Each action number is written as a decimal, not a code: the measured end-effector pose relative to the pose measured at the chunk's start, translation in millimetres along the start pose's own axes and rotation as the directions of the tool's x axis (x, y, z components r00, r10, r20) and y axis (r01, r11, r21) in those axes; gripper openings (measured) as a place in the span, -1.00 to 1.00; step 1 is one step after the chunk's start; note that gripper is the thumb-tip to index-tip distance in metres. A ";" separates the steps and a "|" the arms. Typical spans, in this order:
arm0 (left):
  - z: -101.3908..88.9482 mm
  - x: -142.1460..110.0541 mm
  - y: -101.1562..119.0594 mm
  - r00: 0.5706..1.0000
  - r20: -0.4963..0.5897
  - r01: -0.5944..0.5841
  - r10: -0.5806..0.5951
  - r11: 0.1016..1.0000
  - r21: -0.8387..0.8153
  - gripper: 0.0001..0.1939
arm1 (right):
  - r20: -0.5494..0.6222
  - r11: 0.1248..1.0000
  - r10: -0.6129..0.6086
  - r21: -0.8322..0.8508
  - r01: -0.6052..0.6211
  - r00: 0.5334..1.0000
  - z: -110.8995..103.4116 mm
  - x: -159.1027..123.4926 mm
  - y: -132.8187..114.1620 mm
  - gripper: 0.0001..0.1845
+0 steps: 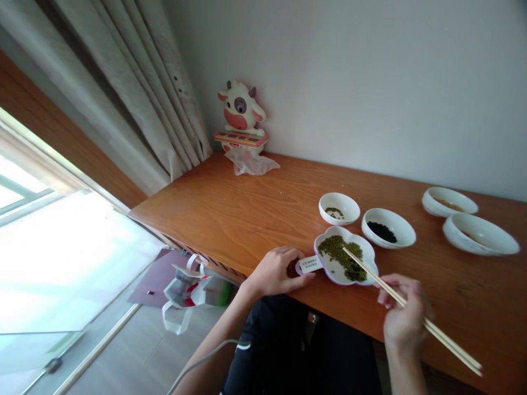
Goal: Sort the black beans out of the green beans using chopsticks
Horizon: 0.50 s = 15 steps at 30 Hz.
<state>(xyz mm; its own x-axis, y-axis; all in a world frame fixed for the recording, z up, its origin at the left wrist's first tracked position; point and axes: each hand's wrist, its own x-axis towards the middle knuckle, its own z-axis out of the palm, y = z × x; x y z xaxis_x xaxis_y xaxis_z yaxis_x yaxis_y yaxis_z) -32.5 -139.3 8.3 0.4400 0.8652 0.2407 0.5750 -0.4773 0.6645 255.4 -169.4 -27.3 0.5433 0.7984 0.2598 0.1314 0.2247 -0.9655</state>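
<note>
My right hand [405, 312] is closed around a pair of wooden chopsticks [447, 343]. Their tips reach into a white flower-shaped dish [335, 272] with a purple rim, among green beans [335, 247] and a patch of dark beans at its near right. At the table's front edge, my left hand [282, 271] has its thumb and forefinger around the end of the dish's labelled handle [308, 264]. Just behind the dish stands a white bowl [348, 204] with a few green beans. Beside it, another white bowl [403, 230] contains black beans [381, 231].
Two more white bowls [432, 206] [489, 241] with small brownish contents stand on the right of the wooden table [230, 214]. A cow toy with a keyboard [242, 115] and a clear plastic bag [251, 163] are at the back left. Bags [197, 291] sit below the left edge.
</note>
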 end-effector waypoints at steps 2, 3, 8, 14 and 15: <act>-1.4 0.0 -1.3 1.000 -0.012 0.022 -0.022 0.999 -0.027 -0.66 | 0.008 1.000 0.013 -0.004 -0.013 1.000 -2.3 1.7 3.6 -0.45; -2.0 -0.1 -1.9 0.999 -0.016 0.029 -0.030 0.999 -0.044 -0.65 | 0.013 1.000 0.021 -0.007 -0.021 1.000 -3.7 2.5 5.3 -0.46; -4.8 -1.6 -4.1 0.997 -0.027 0.059 -0.066 0.975 -0.213 -0.70 | 0.008 0.998 0.058 -0.029 -0.058 0.998 -13.4 3.0 10.7 -0.47; -8.8 -0.9 -9.2 0.975 -0.027 0.194 -0.219 0.910 -0.367 -0.78 | -0.018 0.987 0.153 0.044 -0.152 0.988 -21.5 -2.9 8.4 -0.50; -9.4 -0.5 -9.8 0.973 -0.019 0.206 -0.230 0.902 -0.380 -0.79 | -0.016 0.988 0.152 0.045 -0.151 0.988 -21.9 -3.4 7.1 -0.51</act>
<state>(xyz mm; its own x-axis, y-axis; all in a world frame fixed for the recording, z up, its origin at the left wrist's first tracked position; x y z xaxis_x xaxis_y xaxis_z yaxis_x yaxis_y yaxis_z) -44.9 -133.6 8.3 0.2827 0.9546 0.0943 0.3473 -0.1935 0.9176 272.7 -182.8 -35.4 0.5701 0.8142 0.1097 0.0107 0.1262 -0.9919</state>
